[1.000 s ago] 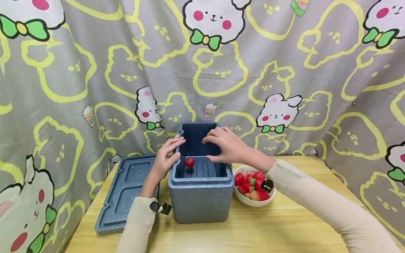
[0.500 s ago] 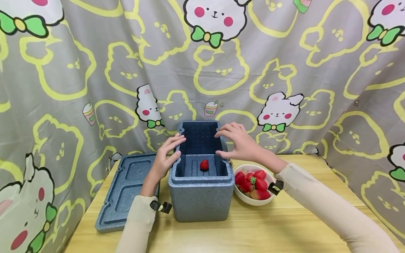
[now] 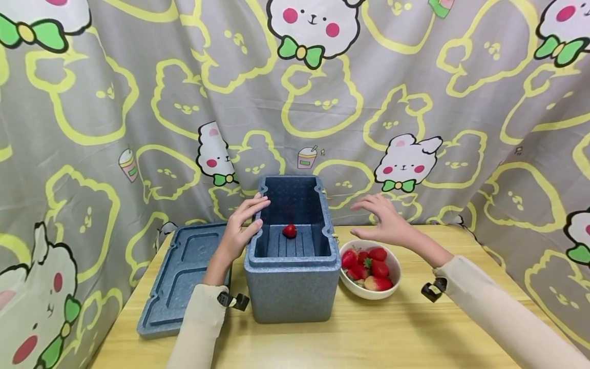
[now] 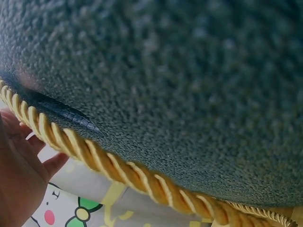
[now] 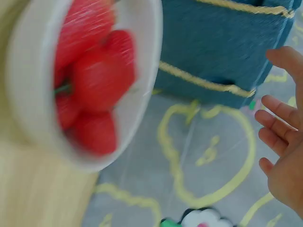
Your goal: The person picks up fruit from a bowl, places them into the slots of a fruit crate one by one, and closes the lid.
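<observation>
A grey-blue foam box [image 3: 291, 294] stands uncovered at the table's middle. One red strawberry [image 3: 289, 231] lies on its ribbed floor. My left hand [image 3: 238, 230] rests at the box's left rim with its fingers extended. The left wrist view is filled by the box's rough wall [image 4: 180, 85], crossed by a twisted gold rope [image 4: 118, 163]. Right of the box, a white bowl [image 3: 369, 294] holds several strawberries [image 3: 379, 268]. My right hand [image 3: 387, 223], fingers spread and holding nothing, hovers above the bowl's far edge.
The box's lid [image 3: 184, 279] lies flat on the wooden table [image 3: 415, 328], left of the box. A grey patterned curtain [image 3: 322, 102] hangs close behind the table. In the right wrist view, gold ropes [image 5: 203, 82] run along the box's side.
My right hand has moved right, from over the box to above the bowl. The strawberry in the box has shifted along its floor. My left hand keeps its place at the rim.
</observation>
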The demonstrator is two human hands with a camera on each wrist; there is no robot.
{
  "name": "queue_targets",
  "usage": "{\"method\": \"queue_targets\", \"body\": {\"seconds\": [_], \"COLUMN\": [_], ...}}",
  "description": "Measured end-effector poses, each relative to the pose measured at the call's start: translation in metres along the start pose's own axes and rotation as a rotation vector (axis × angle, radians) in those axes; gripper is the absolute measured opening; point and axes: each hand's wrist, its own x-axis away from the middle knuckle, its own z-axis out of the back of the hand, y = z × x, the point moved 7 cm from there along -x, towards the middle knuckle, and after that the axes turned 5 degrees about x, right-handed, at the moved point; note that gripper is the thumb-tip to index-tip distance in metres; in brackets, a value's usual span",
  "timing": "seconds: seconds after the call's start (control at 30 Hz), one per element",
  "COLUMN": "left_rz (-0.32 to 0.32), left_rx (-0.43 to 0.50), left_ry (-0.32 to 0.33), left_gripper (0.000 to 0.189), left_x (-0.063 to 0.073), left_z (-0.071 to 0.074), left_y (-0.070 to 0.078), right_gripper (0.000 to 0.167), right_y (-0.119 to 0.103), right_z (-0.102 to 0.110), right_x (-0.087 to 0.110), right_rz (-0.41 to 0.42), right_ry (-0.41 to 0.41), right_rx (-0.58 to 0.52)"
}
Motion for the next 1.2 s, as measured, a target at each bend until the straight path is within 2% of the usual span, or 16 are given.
{"method": "queue_targets", "body": {"seconds": [0.13, 0.27, 0.47, 0.63, 0.83, 0.97, 1.2], "left_rz": [-0.006, -0.009, -0.009, -0.007, -0.008, -0.006, 0.001], "left_rx": [0.005, 0.011, 0.006, 0.009, 0.021, 0.028, 0.030], "left_ry": [-0.002, -0.008, -0.011, -0.011, 0.000, 0.007, 0.012], "left_gripper": [0.044, 0.044, 0.045, 0.046, 0.046, 0.045, 0.044], "left_x": [-0.002, -0.005, -0.010, -0.009, -0.004, -0.002, 0.000], "left_z": [0.000, 0.000, 0.001, -0.002, -0.002, -0.001, -0.001], "left_y": [0.000, 0.002, 0.003, 0.003, 0.002, 0.001, -0.001], "right_gripper": [0.045, 0.041, 0.039, 0.040, 0.043, 0.042, 0.040], "right_y": [0.018, 0.028, 0.036, 0.037, 0.038, 0.038, 0.033], "right_z": [-0.004, -0.008, -0.012, -0.016, -0.025, -0.030, -0.033], "right_x": [0.023, 0.040, 0.055, 0.067, 0.076, 0.079, 0.082], "right_rz": [-0.023, 0.002, -0.002, -0.005, 0.000, -0.025, -0.020], "right_ry": [-0.057, -0.109, -0.205, -0.290, -0.365, -0.411, -0.421], "right_rx": [0.015, 0.056, 0.063, 0.041, 0.041, 0.019, -0.003]}}
